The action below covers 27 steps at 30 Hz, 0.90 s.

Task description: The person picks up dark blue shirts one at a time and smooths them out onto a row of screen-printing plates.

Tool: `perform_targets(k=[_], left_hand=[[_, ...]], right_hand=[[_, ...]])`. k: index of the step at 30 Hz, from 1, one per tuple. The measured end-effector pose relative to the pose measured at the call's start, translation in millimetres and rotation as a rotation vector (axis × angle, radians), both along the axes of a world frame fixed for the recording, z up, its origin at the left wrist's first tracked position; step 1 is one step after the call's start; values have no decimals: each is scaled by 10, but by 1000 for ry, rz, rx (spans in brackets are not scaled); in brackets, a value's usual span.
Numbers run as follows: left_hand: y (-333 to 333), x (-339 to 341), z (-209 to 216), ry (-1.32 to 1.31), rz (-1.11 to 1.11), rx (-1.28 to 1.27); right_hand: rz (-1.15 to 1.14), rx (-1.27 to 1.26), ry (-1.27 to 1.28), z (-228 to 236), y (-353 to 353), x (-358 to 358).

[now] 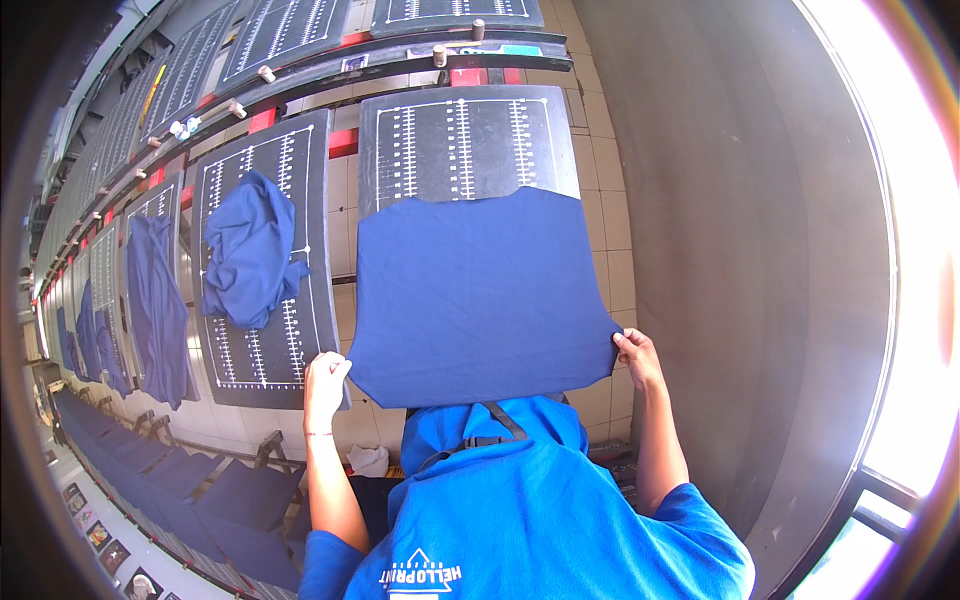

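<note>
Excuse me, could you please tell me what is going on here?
A person's left grip and right grip hold opposite sides of a blue fabric panel near its lower corners. The panel is spread over a dark marked board, whose far part shows uncovered. On the next board to the left, another blue piece lies bunched up.

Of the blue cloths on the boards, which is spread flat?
The rightmost cloth, stretched between the left hand and right hand; the crumpled cloth left of it and those farther left lie bunched.

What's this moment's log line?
left hand: pinches blue cloth, left edge | right hand: pinches right edge | cloth: spread over marked board
</note>
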<state>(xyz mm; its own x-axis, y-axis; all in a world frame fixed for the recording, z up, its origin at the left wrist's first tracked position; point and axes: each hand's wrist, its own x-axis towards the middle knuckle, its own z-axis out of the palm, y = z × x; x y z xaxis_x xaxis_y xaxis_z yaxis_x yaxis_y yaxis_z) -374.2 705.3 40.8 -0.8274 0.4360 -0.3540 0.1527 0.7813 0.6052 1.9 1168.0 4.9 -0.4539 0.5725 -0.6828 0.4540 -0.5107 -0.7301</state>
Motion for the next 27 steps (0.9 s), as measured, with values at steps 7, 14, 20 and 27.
perform_targets(k=[7,14,20,27], left_hand=[[0,74,-44,164,48,-53],[-14,83,-85,308,68,-53],[5,168,-111,301,58,-70],[199,653,-310,207,156,158]], right_hand=[[-2,88,-7,-155,-100,32],[14,101,45,-300,-292,87],[-43,194,78,-399,-321,153],[68,-80,87,-332,-361,287]])
